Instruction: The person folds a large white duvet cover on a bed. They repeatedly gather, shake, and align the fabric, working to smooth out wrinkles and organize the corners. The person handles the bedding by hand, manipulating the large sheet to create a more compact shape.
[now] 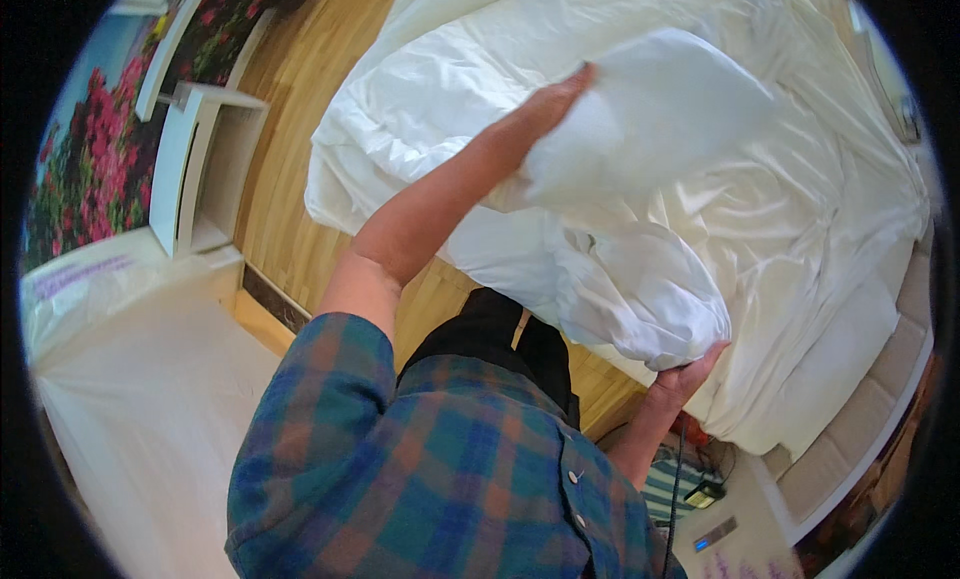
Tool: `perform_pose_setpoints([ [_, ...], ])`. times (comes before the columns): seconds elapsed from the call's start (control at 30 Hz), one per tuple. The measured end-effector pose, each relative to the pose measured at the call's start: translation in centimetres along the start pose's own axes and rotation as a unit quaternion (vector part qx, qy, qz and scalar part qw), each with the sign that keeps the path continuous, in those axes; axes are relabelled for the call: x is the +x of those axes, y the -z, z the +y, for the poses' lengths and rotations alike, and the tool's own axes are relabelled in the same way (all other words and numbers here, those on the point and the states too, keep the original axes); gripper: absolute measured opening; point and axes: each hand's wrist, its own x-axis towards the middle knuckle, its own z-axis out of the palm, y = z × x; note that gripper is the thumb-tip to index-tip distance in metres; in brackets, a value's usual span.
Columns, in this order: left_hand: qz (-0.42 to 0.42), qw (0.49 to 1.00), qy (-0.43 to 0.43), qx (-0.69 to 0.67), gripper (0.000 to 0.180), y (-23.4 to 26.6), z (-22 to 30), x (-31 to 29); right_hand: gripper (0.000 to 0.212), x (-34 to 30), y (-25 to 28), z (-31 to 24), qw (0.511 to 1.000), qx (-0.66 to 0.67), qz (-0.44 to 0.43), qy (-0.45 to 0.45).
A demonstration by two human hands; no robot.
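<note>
A white cloth [660, 119], like a cover or sheet, is raised in a billow over the bed. My left hand [568, 91] is at the cloth's left edge, closed on it, with the arm stretched forward; its fingertips are partly hidden and slightly blurred. Low on the right, my right hand [692, 375] grips a bunched, folded end of the same cloth near the bed's close edge. Beneath it lies rumpled cream-white shiny bedding [800, 229], spread across the bed and hanging over its left side.
Wooden floor [290, 129] runs along the bed's left. A white shelf unit [205, 169] stands by a flower-patterned panel [95, 159]. At lower left is a surface under translucent sheeting [160, 409]. A padded headboard [870, 399] borders the right; a cable [678, 479] hangs near my right arm.
</note>
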Motion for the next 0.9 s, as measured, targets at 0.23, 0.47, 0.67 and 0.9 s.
perform_pose_setpoints([
  [0.23,0.281,0.746,-0.210,0.566,0.065,9.6,-9.7,6.3,0.059,-0.7,1.6,2.2,0.997,0.057,0.025,-0.037],
  [0.47,0.211,0.753,-0.220,0.584,0.097,-2.5,-13.4,4.9,0.058,-2.6,0.9,4.8,0.996,0.061,0.014,-0.058],
  [0.67,0.303,0.685,-0.123,0.651,0.101,-3.3,-16.6,10.8,0.057,-5.5,2.0,5.7,0.998,0.034,0.039,-0.047],
  [0.9,0.262,0.802,-0.212,0.494,0.021,9.2,-15.2,14.9,0.050,-7.3,3.9,5.8,0.997,0.052,0.051,-0.040],
])
